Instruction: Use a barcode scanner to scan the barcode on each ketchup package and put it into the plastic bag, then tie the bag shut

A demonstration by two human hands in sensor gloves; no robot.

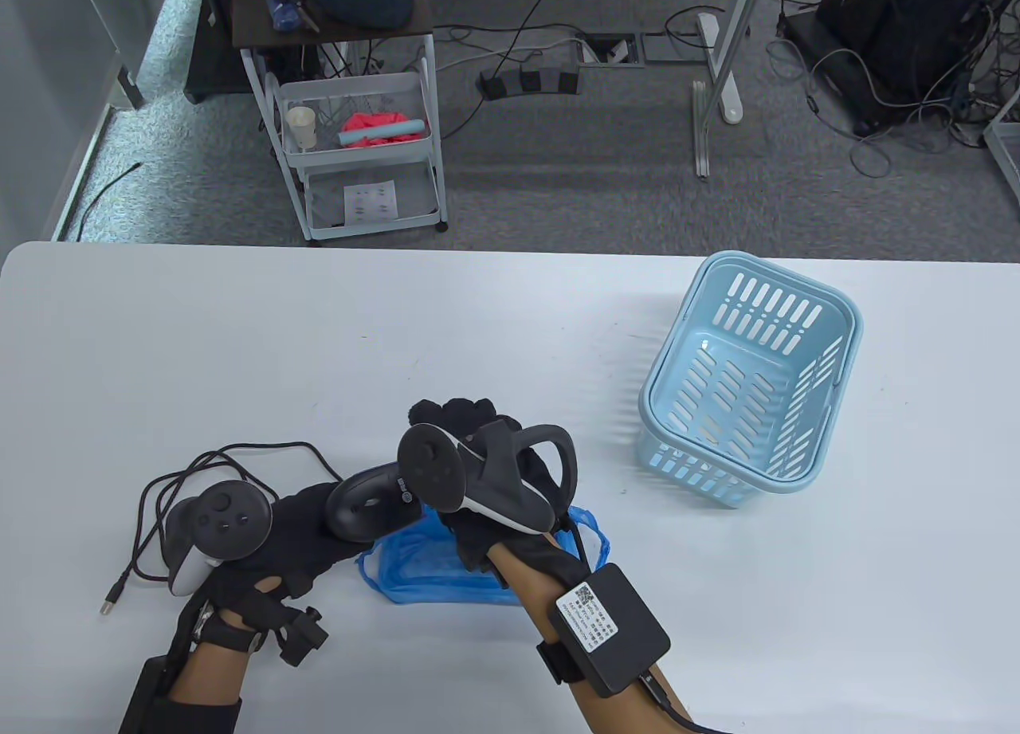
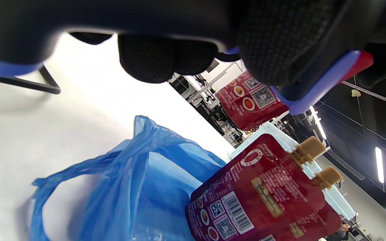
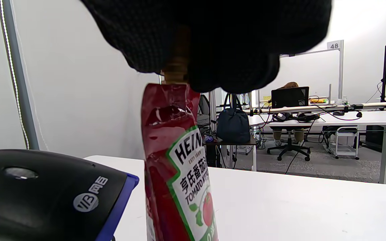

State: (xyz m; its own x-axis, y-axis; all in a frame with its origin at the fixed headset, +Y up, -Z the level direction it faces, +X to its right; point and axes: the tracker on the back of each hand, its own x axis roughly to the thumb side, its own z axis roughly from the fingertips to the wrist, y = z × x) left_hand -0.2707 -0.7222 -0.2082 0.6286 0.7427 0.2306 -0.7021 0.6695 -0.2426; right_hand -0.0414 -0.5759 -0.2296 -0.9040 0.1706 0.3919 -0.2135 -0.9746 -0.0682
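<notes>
My left hand [image 1: 319, 519] grips the black barcode scanner [image 1: 370, 507], whose cable runs off to the left. My right hand [image 1: 458, 419] pinches the tan cap of a red Heinz ketchup pouch [image 3: 176, 167], which hangs upright right beside the scanner [image 3: 45, 194]. The table view hides that pouch behind the right hand and its tracker. In the left wrist view the held pouch [image 2: 250, 100] shows its printed codes just under the scanner's blue rim. Below both hands lies the blue plastic bag [image 1: 422, 563], with two more pouches [image 2: 256, 190] at its opening.
A light blue slotted basket [image 1: 749, 383] stands at the right of the white table [image 1: 239, 351] with nothing inside. The scanner cable [image 1: 159, 519] loops at the front left. A cart and cables are on the floor beyond the table's far edge.
</notes>
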